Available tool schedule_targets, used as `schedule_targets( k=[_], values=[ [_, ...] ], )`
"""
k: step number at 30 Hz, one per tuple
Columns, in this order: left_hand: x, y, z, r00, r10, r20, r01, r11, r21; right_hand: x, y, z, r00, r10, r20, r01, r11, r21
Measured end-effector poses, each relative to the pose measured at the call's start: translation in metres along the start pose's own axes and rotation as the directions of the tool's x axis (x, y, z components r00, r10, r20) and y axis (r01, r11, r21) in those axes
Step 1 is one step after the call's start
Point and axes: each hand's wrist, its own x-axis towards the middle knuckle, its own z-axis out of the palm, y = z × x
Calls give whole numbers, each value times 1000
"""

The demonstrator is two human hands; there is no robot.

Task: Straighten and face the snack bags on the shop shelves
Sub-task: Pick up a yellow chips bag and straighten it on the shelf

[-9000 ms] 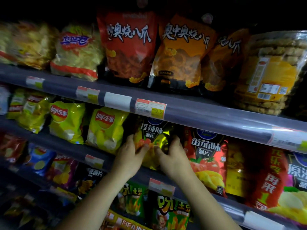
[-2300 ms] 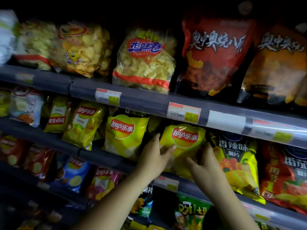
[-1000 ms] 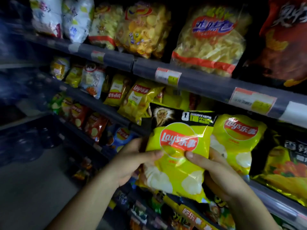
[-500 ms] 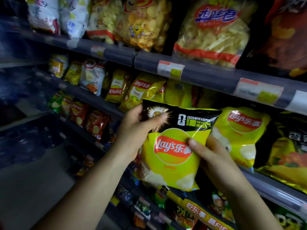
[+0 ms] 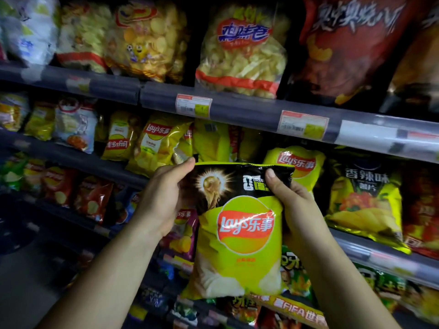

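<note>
Holding one glossy yellow-green foil crisp bag with a black top band (image 5: 240, 236) clear of the shelving, out in front of the lower rows. Gripping it two-handed: left hand (image 5: 164, 198) wrapped round the upper left edge, thumb up at the corner; right hand (image 5: 297, 210) clamped on the upper right, thumb pressed flat on the black band, fingers hidden behind. Both hands full of the same bag.

Hanging upright, long axis top to bottom, red logo square to the camera, bottom seam down over the row below. Touching no shelf.

Now the key relation. Looking up and away from the hands to the grey middle shelf rail (image 5: 95, 162) and the slot above it, just past the bag's top edge. Bounded on the left by a leaning yellow crisp bag (image 5: 156, 146), tipped over to the right. Bounded on the right by an upright yellow crisp bag of the same brand (image 5: 301, 162), peeping out behind the right thumb. Crowded at the back with yellow packs turned side-on (image 5: 211, 138), faces not showing.

Judging the step: carrying, mid-air, ready for placing. Probably calling for a push forward and upward, keeping the long axis vertical and the logo outward. Left hand nearer the leaning bag, so likely better placed for nudging that one straight; right hand nearer the upright neighbour. Some risk of snagging on the turned packs behind.
</note>
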Motion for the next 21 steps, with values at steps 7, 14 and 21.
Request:
schedule_targets(
  k=[7, 14, 21],
  values=[
    [12, -4, 4, 988, -42, -147, 34, 998, -53, -13, 10, -18, 968, 143, 206, -91, 965, -245],
    [20, 3, -15, 974, 86, -209, -55, 987, 151, -7, 22, -34, 976, 154, 154, -82, 915, -395],
    [3, -33, -4, 999, 33, 22, -39, 836, 547, 66, 14, -4, 993, -58, -107, 4, 896, -443]
  ],
)
